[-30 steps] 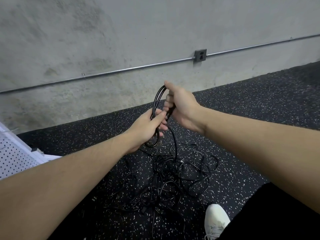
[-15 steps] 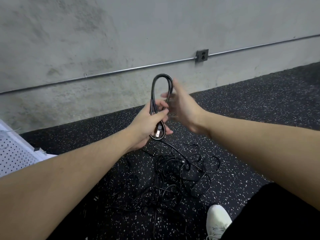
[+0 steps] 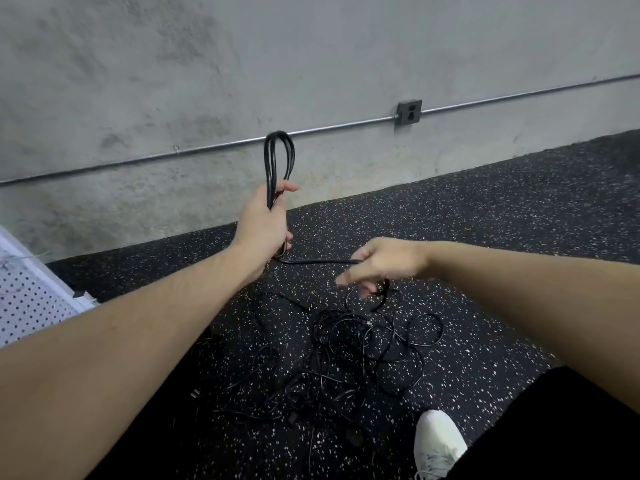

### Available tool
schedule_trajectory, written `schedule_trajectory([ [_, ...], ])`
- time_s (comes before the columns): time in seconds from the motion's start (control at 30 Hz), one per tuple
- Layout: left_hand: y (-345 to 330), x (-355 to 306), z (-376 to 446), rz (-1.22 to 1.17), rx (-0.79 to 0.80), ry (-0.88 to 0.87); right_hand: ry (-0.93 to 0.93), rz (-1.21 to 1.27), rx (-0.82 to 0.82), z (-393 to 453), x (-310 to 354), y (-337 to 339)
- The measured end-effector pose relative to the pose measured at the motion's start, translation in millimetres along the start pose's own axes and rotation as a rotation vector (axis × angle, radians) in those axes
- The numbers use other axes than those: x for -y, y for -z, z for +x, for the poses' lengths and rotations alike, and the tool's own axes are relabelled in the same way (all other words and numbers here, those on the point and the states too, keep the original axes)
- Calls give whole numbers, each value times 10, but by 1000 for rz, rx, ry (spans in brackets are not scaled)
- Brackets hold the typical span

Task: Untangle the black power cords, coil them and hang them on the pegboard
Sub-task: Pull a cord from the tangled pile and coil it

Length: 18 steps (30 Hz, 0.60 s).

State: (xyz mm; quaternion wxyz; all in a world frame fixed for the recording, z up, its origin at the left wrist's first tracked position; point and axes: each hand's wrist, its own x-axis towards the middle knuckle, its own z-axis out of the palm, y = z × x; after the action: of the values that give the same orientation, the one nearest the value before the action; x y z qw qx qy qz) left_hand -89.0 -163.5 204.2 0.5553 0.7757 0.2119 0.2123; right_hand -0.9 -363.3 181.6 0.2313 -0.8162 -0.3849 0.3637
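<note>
Left hand grips coil upright; fingers mostly hidden. Right hand pinches cord, blurred. Tangle on floor. Pegboard cut off at left edge.

There is no text, label, brand, number or sign that one can read anywhere in this view.
</note>
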Motion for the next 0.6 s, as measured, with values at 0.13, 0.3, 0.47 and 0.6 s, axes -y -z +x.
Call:
schedule_trajectory([
  [0.13, 176, 144, 43, 213, 39, -8, 174, 361, -176, -88, 54, 189],
  [0.3, 16, 97, -90, 314, 253, -38, 322, 500, -537, -20, 294, 200],
  [0.47, -137, -2, -195, -37, 427, 36, 377, 436, -946, 62, 496, 196],
  [0.6, -173, -94, -256, 85, 514, -33, 347, 551, -927, 76, 455, 193],
])
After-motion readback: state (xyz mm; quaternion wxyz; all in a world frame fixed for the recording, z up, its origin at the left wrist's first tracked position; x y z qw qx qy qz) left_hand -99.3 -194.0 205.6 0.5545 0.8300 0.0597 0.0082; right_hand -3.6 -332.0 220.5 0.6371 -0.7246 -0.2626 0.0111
